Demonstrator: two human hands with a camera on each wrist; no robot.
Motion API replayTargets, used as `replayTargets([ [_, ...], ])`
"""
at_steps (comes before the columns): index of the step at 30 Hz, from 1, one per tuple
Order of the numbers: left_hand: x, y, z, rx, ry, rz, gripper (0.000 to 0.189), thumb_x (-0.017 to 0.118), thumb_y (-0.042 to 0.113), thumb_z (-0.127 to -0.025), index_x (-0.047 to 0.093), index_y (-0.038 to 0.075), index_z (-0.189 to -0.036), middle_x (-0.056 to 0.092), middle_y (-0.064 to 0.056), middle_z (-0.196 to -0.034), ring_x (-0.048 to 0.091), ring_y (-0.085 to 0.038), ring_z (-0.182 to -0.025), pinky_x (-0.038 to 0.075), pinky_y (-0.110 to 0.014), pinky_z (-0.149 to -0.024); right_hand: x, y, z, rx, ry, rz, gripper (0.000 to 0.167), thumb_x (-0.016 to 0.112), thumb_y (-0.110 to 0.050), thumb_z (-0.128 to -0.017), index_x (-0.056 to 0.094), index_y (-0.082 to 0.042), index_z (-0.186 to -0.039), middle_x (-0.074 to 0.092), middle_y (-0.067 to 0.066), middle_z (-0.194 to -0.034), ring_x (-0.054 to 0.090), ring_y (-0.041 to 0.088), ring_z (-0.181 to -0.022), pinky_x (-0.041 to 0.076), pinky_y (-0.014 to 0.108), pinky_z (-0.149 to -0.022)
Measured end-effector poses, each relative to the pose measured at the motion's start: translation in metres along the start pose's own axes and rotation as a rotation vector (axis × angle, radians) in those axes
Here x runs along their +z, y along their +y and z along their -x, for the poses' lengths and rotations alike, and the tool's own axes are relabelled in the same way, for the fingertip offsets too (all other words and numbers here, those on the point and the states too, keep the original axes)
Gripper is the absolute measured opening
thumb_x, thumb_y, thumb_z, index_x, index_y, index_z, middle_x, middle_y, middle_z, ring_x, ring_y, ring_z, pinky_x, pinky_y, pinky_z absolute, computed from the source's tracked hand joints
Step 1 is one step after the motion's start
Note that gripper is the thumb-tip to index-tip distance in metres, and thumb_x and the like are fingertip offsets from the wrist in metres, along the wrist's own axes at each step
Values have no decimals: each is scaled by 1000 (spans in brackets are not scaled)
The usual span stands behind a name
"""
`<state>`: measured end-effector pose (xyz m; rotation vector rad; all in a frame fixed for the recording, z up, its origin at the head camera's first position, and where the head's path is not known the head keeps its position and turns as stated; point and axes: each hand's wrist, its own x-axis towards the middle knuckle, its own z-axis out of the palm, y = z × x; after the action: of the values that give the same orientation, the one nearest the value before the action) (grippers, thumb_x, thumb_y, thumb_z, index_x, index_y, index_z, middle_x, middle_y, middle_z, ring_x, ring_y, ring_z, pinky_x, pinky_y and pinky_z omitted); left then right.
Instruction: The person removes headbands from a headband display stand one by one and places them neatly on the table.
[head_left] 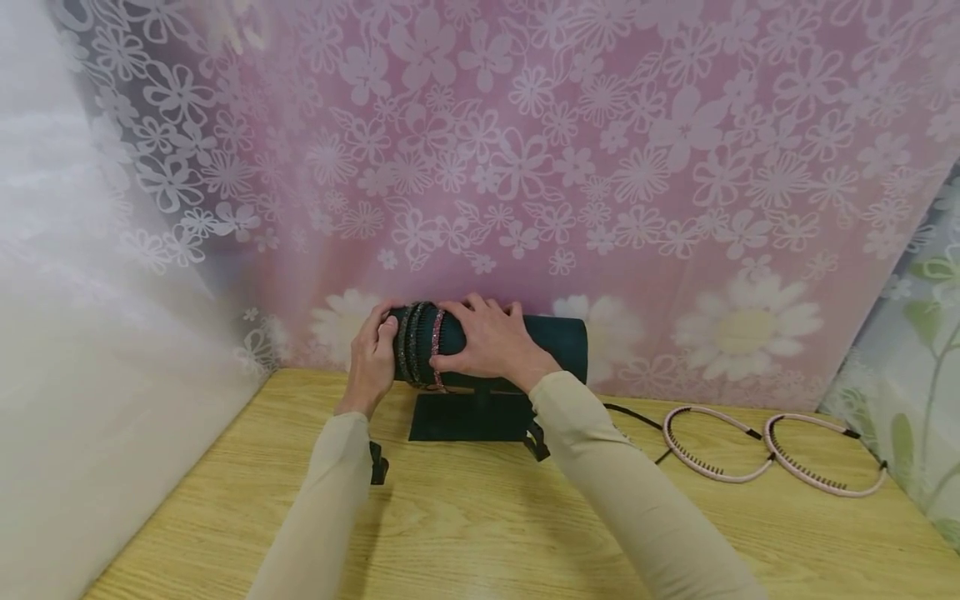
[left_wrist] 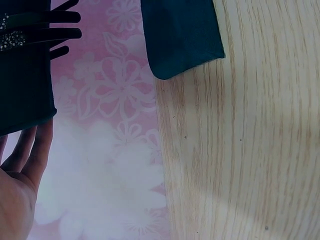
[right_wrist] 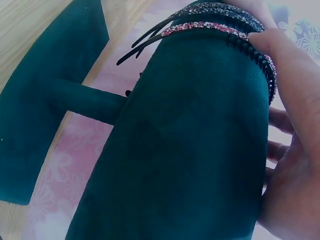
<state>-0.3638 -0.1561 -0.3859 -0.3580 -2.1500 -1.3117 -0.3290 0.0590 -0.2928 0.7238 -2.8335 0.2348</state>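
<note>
A dark green padded roll on a T-shaped headband stand (head_left: 558, 340) has several sparkly headbands round its left part. Two of them are dark glittery headbands (head_left: 409, 343), and to their right sits a pink rhinestone headband (head_left: 437, 337). My left hand (head_left: 371, 358) grips the roll's left end, thumb in front; in the left wrist view its fingers (left_wrist: 37, 155) touch the end edge. With the right hand (head_left: 491, 337) I hold the pink headband, thumb on its front and fingers over the top of the roll. The right wrist view shows this thumb (right_wrist: 272, 42) against the pink rhinestones.
Two pale pink toothed hoop headbands (head_left: 716, 477) (head_left: 825, 483) lie at the right of the wooden table (head_left: 450, 533), with a black band (head_left: 633, 414) beside them. A flowered pink sheet (head_left: 525, 167) hangs right behind the stand. The stand's flat base (head_left: 450, 418) rests on the table.
</note>
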Motion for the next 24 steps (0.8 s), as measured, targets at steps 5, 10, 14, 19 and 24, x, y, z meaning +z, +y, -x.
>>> replayTargets([
  [5,0,1,1,-3,1,-2,43,33,41,-111,56,21,-142,62,-3,-139,57,-25,-131,42,-50,-113,-2,3,2,12,-19,-1,88,66,-71,-85,38,-31,-159,48,7,-149,51,34,-133,35,63,-106],
  [10,0,0,0,1,10,-1,42,34,39,-111,56,20,-142,62,-3,-139,57,-24,-131,42,-50,-113,-4,6,3,19,-31,-2,89,66,-72,-85,37,-31,-159,47,7,-151,50,35,-135,36,65,-107],
  [14,0,0,0,2,11,-1,42,35,39,-111,56,20,-142,62,-4,-140,57,-24,-131,42,-49,-114,-5,7,4,20,-28,-8,89,66,-71,-84,38,-30,-159,47,7,-150,50,35,-134,37,65,-106],
  [19,0,1,0,7,7,0,42,35,38,-111,55,19,-143,62,-5,-140,56,-25,-133,41,-50,-115,-5,9,6,24,-30,-19,89,67,-71,-84,39,-30,-158,48,7,-149,51,34,-132,37,64,-104],
  [24,0,0,0,6,10,-2,43,35,37,-111,55,18,-144,61,-7,-141,56,-26,-133,41,-50,-115,-6,11,8,23,-35,-31,89,67,-70,-84,39,-30,-158,48,7,-149,51,34,-132,38,64,-105],
])
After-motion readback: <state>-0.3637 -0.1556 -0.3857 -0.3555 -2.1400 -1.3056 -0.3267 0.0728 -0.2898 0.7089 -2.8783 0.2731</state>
